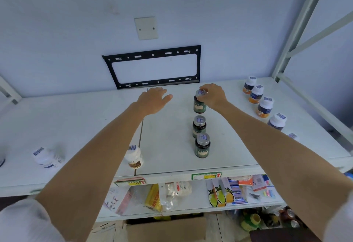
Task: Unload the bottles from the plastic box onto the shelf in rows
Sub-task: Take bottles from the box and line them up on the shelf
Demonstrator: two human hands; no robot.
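Note:
Three dark green bottles with silver lids stand in a line on the white shelf top [168, 146]. My right hand [213, 96] grips the lid of the farthest green bottle [199, 105]. The middle green bottle [199, 126] and the nearest green bottle [202, 145] stand free in front of it. My left hand [154, 100] hovers flat over the shelf to the left, fingers straight, holding nothing. The plastic box is out of view.
A row of white-capped dark bottles [264, 107] runs along the right side. One white bottle [134, 156] stands by my left forearm, another [46, 157] at far left. Packets [221, 194] lie on the lower shelf. A black wall bracket [152, 66] hangs behind.

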